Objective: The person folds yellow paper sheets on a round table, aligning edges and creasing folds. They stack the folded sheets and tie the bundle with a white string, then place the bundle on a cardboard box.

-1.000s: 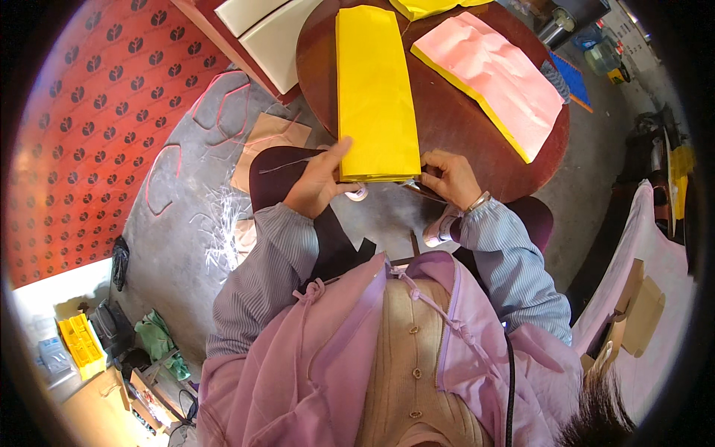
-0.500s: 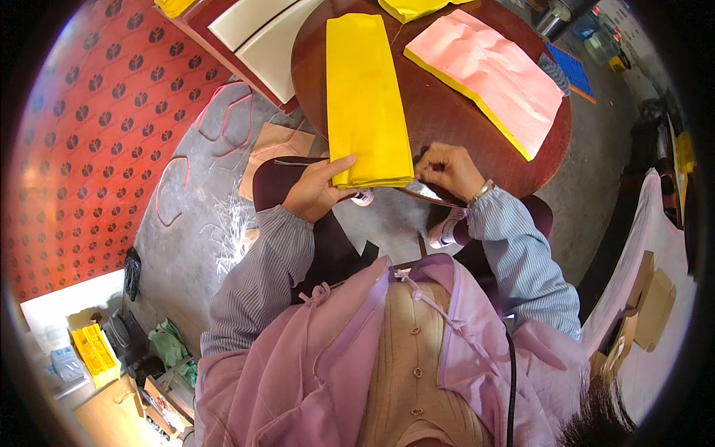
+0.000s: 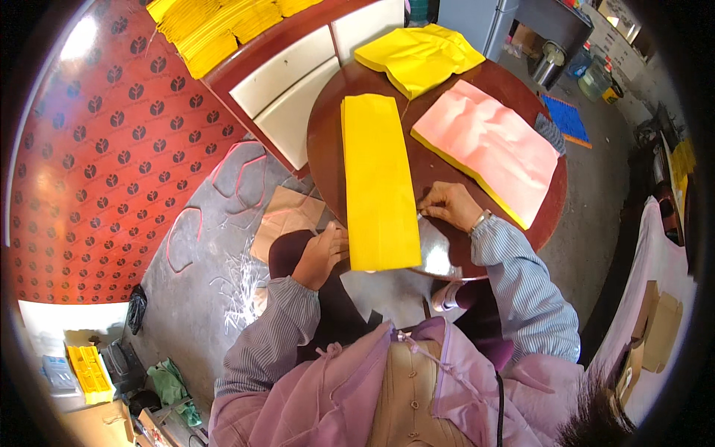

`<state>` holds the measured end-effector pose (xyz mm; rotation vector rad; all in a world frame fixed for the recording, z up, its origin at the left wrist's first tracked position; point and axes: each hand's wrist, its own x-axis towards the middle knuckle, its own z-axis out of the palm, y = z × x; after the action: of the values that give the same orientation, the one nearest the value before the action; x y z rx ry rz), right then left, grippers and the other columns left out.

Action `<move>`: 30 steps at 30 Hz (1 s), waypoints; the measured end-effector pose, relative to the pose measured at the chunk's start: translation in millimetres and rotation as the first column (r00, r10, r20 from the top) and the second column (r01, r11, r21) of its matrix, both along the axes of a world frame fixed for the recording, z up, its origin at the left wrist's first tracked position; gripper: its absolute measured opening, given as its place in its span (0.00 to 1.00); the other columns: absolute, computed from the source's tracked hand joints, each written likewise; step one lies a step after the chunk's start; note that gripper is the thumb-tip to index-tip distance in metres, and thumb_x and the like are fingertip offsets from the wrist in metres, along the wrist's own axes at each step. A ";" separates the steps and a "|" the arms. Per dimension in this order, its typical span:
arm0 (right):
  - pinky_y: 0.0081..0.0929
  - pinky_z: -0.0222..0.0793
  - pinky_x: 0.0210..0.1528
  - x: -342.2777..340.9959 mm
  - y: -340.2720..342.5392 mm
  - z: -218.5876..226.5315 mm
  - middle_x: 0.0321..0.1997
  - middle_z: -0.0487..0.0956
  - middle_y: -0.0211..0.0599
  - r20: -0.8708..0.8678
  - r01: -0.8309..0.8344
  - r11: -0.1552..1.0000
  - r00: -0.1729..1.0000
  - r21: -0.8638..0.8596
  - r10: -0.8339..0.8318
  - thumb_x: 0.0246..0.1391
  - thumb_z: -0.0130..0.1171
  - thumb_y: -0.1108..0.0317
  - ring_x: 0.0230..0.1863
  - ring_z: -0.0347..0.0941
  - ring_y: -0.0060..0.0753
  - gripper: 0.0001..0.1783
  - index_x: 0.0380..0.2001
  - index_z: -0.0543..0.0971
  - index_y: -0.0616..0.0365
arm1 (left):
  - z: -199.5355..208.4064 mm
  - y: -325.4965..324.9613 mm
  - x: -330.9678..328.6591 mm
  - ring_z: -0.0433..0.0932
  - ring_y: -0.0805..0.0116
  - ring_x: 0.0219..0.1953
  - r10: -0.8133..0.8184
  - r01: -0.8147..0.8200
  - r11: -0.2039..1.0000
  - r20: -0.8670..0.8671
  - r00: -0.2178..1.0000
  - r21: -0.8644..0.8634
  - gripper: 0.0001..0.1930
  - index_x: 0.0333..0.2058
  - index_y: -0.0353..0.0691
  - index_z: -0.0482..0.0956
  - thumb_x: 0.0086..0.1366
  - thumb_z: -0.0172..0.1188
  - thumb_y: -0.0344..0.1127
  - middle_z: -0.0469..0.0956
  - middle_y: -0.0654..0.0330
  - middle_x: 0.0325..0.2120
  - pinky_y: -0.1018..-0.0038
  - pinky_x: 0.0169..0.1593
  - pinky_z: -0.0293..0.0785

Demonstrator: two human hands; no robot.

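A long stack of folded yellow sheets lies on the round brown table, its near end reaching past the table's front edge. Beside its lower left edge is my left hand, fingers stretched out and close together, the tips meeting the edge. My right hand is at the opposite edge, thumb and forefinger pinched together. Something small and pale shows by those fingertips, too small to name. Right of the stack lies a pink sheet over more yellow layers. Behind it sits a crumpled yellow piece.
A red-framed cabinet with white drawers stands at the far left, piled with yellow bundles. Brown cardboard, pink cords and white strands lie on the floor at the left. A blue mat is beyond the table.
My view has tilted up, so everything sits lower. My left hand has let go of the stack's near end and moved to its left edge. My right hand still pinches at the right edge.
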<state>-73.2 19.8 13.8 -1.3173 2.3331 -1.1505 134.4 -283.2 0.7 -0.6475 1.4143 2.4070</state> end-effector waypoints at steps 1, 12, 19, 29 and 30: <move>0.37 0.78 0.43 -3.3 1.7 0.2 0.36 0.83 0.41 -0.003 0.002 1.000 1.000 0.027 -0.002 0.50 0.75 0.73 0.39 0.81 0.46 0.09 0.36 0.88 0.57 | -5.6 -8.0 -1.0 0.82 0.60 0.55 0.000 -0.001 1.000 -0.096 0.995 -0.015 0.23 0.63 0.29 0.72 0.83 0.45 0.43 0.80 0.49 0.56 0.73 0.57 0.79; 0.43 0.75 0.43 -49.8 -27.6 4.0 0.35 0.77 0.41 -0.326 0.074 0.993 0.945 0.095 -0.039 0.53 0.69 0.69 0.40 0.78 0.49 0.05 0.34 0.84 0.55 | -2.4 -55.6 -81.0 0.84 0.74 0.31 -0.062 -0.207 0.651 -0.322 0.945 -0.730 0.11 0.50 0.32 0.85 0.74 0.57 0.27 0.86 0.57 0.37 0.81 0.35 0.75; 0.40 0.77 0.47 -75.7 -19.0 7.8 0.38 0.79 0.41 -0.361 0.187 0.967 0.926 0.175 -0.114 0.53 0.69 0.72 0.43 0.79 0.48 0.07 0.37 0.86 0.57 | 2.6 -81.6 -117.8 0.86 0.70 0.42 -0.137 -0.182 0.642 -0.344 0.929 -0.745 0.16 0.60 0.35 0.80 0.81 0.50 0.32 0.84 0.52 0.52 0.77 0.40 0.79; 0.43 0.77 0.46 -85.0 16.1 52.7 0.37 0.79 0.42 -0.389 0.171 0.961 0.918 0.219 -0.075 0.56 0.67 0.68 0.41 0.79 0.49 0.09 0.41 0.86 0.55 | 3.1 -121.2 -130.5 0.88 0.57 0.48 0.129 -0.368 0.729 -0.412 0.902 -0.578 0.27 0.72 0.35 0.57 0.81 0.52 0.35 0.82 0.45 0.55 0.74 0.44 0.85; 0.42 0.77 0.45 -86.6 18.8 56.4 0.36 0.79 0.40 -0.396 0.201 0.944 0.914 0.261 -0.086 0.57 0.66 0.68 0.40 0.79 0.49 0.10 0.42 0.87 0.54 | 1.5 -124.9 -131.7 0.88 0.52 0.50 0.092 -0.353 0.723 -0.424 0.901 -0.594 0.31 0.73 0.32 0.47 0.81 0.50 0.34 0.81 0.41 0.55 0.71 0.47 0.87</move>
<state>-159.9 38.6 70.2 -1.3693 2.7844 -0.5730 2.7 -408.1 2.3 -0.5452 2.5527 2.2336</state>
